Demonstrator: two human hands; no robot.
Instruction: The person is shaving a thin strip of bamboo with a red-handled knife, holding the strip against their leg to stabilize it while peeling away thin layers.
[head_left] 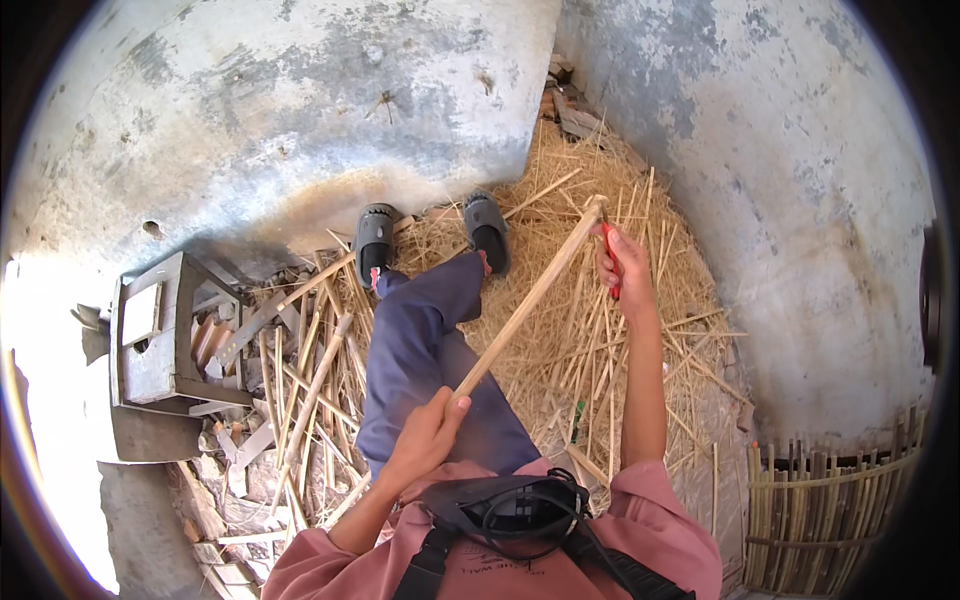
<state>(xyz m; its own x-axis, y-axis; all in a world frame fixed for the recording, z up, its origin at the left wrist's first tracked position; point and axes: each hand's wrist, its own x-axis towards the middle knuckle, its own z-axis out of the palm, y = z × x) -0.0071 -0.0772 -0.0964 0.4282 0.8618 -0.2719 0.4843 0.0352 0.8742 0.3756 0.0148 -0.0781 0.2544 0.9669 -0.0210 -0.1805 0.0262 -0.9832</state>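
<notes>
My left hand (430, 430) is closed around the near end of a long, pale bamboo stick (530, 312). The stick slants up and away to the right across my legs. At its far end my right hand (630, 268) grips a slim red-handled tool (614, 285). The tool's head meets the tip of the stick, but its blade or jaws are too small to make out. Beneath both hands lies a bed of straw-like shavings (560, 210) with loose bamboo strips (610, 380) on it.
To the left, more bamboo sticks (310, 400) lie among rubble beside a worn wooden stool (155, 385) tipped on its side. Weathered walls (300, 100) close in ahead and on the right. A bundle of upright slats (830, 520) stands at the lower right. My shoes (375, 235) rest by the wall.
</notes>
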